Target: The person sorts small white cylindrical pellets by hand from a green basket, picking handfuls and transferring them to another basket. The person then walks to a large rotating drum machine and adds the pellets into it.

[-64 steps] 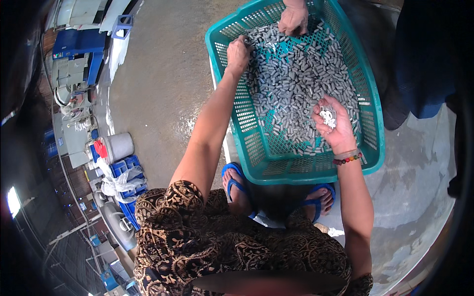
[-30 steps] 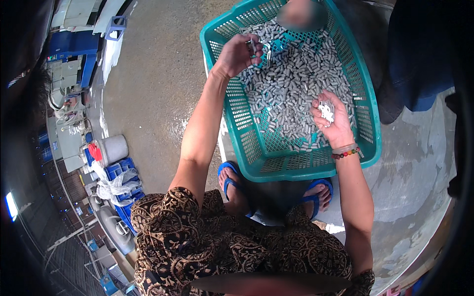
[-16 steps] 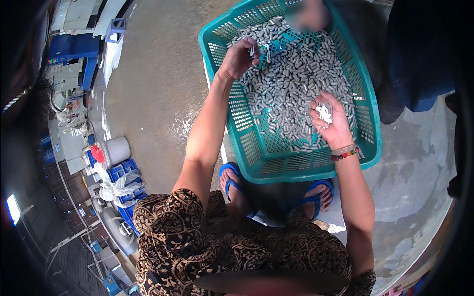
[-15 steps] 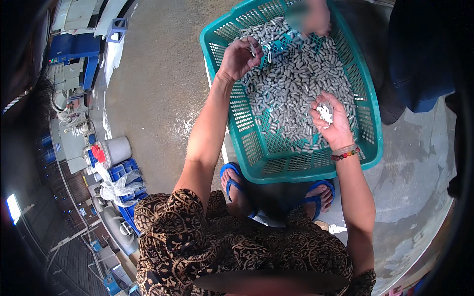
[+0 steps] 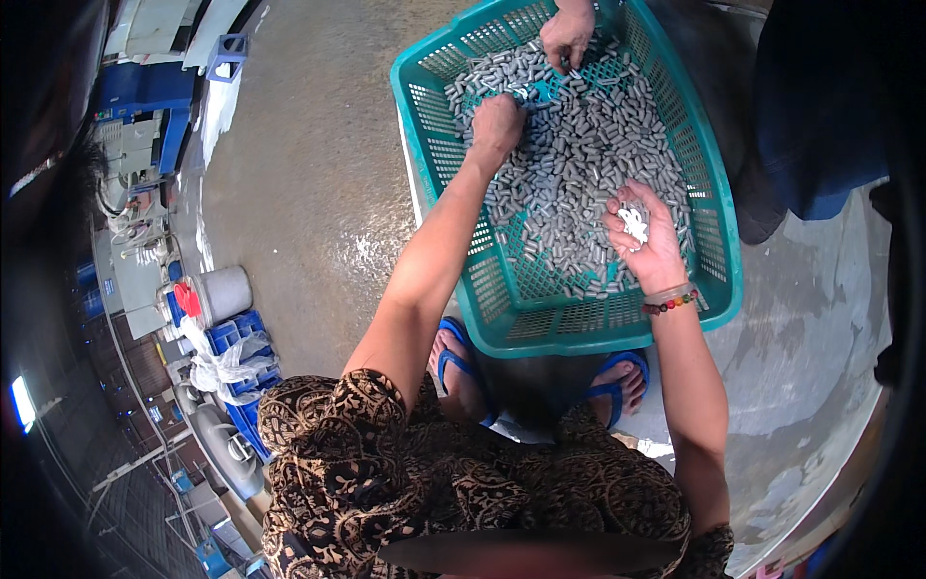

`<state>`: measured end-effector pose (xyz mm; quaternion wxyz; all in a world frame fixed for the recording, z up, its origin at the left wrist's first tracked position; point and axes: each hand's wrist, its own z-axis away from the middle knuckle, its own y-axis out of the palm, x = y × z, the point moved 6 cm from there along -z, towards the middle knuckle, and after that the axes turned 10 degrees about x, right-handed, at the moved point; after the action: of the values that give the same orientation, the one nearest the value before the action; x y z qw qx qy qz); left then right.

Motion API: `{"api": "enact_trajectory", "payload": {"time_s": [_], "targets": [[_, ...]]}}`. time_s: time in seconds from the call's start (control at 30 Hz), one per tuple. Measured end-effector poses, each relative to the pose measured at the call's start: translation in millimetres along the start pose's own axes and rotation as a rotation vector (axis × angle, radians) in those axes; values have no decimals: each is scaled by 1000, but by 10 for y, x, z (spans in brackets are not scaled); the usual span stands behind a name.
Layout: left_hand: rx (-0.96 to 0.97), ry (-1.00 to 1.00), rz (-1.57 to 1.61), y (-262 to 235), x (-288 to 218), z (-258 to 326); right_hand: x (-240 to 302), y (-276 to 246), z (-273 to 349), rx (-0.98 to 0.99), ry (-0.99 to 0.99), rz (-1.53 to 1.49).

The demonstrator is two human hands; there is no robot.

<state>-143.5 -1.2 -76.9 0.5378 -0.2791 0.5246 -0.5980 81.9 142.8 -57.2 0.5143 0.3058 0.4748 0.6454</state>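
Basket [image 5: 719,289], teal plastic mesh, on wet concrete floor [image 5: 318,193] just ahead of blue sandals [image 5: 463,372]. Heaped with small grey cylinders [image 5: 579,164]; bare mesh showing only at near end and in one patch at far end. Left hand [image 5: 497,121] knuckles-up, fingers curled down into pile near far left side; grasp unclear. Right hand [image 5: 646,241] palm-up over near right part, loosely cupped around a few white pieces [image 5: 634,224]. Hands well apart. Another person's hand [image 5: 567,34] reaching into far end. Sorting judged early: handful of white picked out, bulk of grey left to go through.
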Motion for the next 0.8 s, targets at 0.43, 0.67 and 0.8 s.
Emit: {"api": "enact_trajectory", "payload": {"time_s": [0.43,0.67,0.8], "targets": [[328,761,100,-731,-1586,1421,-56,3,-18,-155,8,199],[-60,799,329,-902,-1513,1411,-13,119,22,38,-15,-12],[119,279,144,-795,-619,223,-30,74,-49,60,82,25]]}}
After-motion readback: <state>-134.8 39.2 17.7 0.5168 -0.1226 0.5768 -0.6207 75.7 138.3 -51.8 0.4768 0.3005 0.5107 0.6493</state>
